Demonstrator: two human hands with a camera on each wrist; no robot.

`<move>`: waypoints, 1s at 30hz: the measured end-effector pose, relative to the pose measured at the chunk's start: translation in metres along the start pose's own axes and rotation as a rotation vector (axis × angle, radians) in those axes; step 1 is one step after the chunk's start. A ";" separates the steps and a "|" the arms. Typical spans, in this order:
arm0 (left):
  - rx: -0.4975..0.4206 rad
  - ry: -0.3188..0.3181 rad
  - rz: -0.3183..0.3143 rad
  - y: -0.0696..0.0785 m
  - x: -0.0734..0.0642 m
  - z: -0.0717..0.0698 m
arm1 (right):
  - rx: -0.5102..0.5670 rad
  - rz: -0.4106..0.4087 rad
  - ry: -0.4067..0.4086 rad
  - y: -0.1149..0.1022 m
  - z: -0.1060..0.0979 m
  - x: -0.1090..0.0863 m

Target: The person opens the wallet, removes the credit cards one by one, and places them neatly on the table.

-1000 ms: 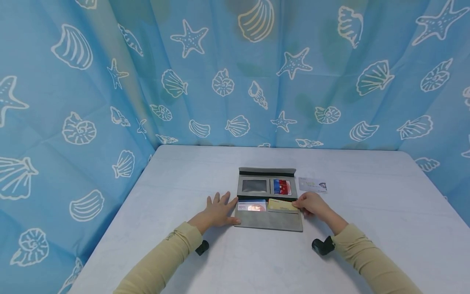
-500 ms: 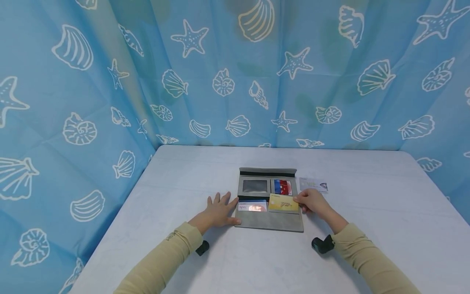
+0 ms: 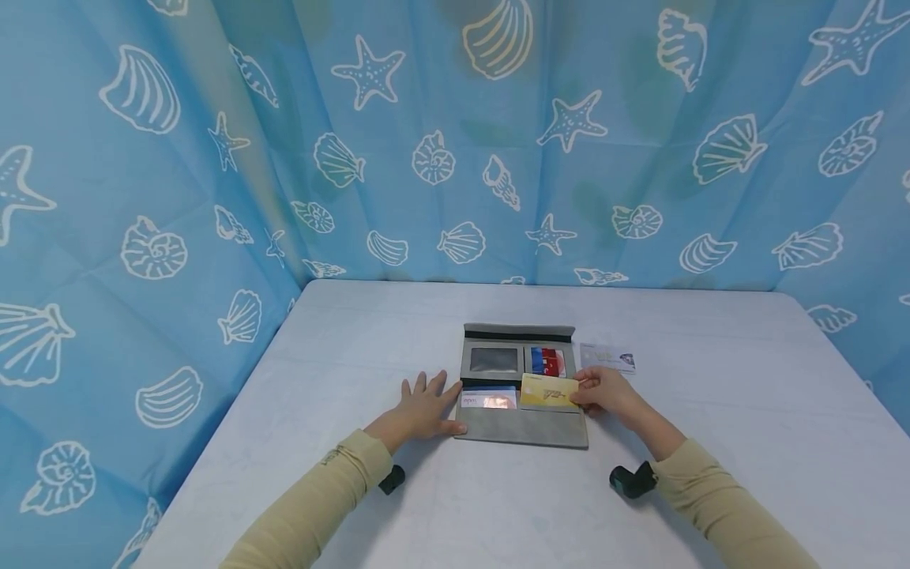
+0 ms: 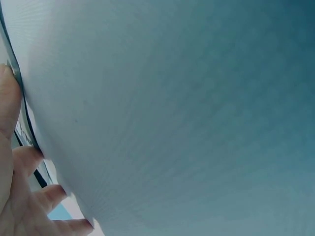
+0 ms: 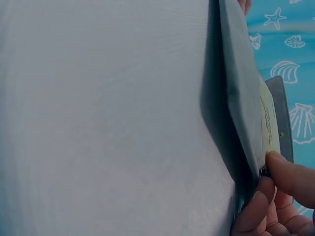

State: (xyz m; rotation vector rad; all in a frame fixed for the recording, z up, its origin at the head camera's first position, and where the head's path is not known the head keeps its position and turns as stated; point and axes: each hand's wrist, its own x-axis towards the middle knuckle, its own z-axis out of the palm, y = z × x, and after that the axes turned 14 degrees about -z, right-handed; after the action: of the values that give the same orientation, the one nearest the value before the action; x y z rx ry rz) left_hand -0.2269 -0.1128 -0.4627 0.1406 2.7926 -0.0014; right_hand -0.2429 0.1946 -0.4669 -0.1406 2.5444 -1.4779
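Note:
A grey wallet (image 3: 522, 429) lies unfolded on the white table. My right hand (image 3: 603, 393) pinches the right end of a yellow card (image 3: 549, 390), whose lower edge meets the wallet's lower right pocket. In the right wrist view the thumb (image 5: 290, 178) lies against that yellow card (image 5: 268, 118) beside the wallet's edge. With fingers spread, my left hand (image 3: 421, 409) rests at the wallet's left edge, thumb on its lower corner. White and blue cards (image 3: 488, 397) stick out of the lower left pocket. A red and blue card (image 3: 547, 362) sits in the upper right pocket.
A pale silvery card (image 3: 607, 358) lies on the table (image 3: 370, 332) just right of the wallet. A clear window pocket (image 3: 494, 360) fills the wallet's upper left. Black wrist devices (image 3: 631, 480) hang under both forearms. A blue shell-print curtain (image 3: 441, 95) stands behind the table.
The yellow card has risen out of the lower right pocket, showing more of its face. My right fingers have shifted slightly on its end. The left hand has stayed put.

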 end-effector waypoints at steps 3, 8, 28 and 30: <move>-0.003 -0.003 -0.002 0.000 0.000 0.000 | 0.019 0.004 0.004 -0.001 0.000 0.000; -0.015 -0.011 -0.007 0.000 0.000 -0.002 | 0.048 0.007 0.033 0.000 -0.001 0.002; -0.016 -0.007 -0.010 0.001 -0.001 -0.002 | 0.180 -0.058 0.082 0.008 -0.037 0.002; -0.014 -0.006 -0.013 0.001 -0.001 -0.002 | 0.181 -0.063 0.081 0.010 -0.042 0.000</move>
State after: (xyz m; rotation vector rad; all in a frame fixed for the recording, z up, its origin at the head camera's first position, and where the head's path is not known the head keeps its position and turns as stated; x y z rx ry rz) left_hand -0.2266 -0.1119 -0.4606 0.1195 2.7870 0.0145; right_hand -0.2518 0.2353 -0.4551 -0.1377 2.4724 -1.7629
